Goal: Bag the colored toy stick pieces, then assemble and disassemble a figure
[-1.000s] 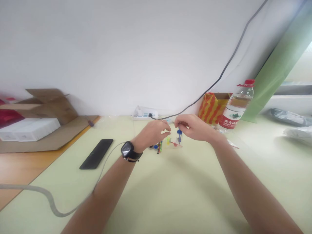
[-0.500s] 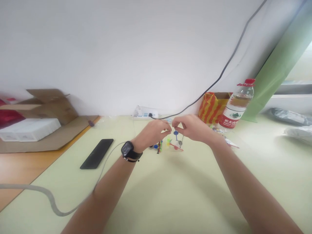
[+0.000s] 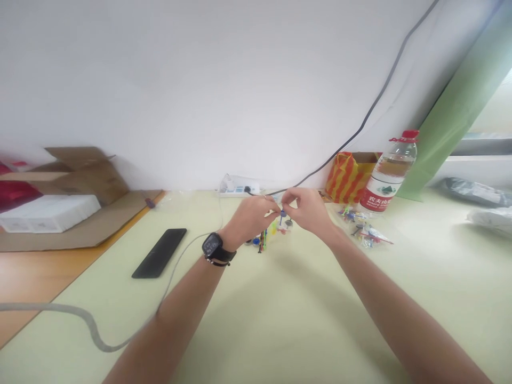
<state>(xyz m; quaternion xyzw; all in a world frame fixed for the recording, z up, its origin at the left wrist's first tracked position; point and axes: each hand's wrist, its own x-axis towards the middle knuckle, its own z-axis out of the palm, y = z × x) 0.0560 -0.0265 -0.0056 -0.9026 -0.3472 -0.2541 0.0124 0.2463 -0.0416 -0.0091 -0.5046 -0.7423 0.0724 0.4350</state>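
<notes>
At frame centre, the left hand [image 3: 251, 217] and right hand [image 3: 307, 210] meet, fingertips pinched shut on a blue piece [image 3: 282, 215]. Coloured pieces [image 3: 262, 239] lie just below on the tabletop [image 3: 280, 309].

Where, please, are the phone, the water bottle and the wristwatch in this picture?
phone [image 3: 159, 253], head view, middle of its dark face
water bottle [image 3: 378, 196], head view, its red label
wristwatch [image 3: 210, 246], head view, its dial
</notes>
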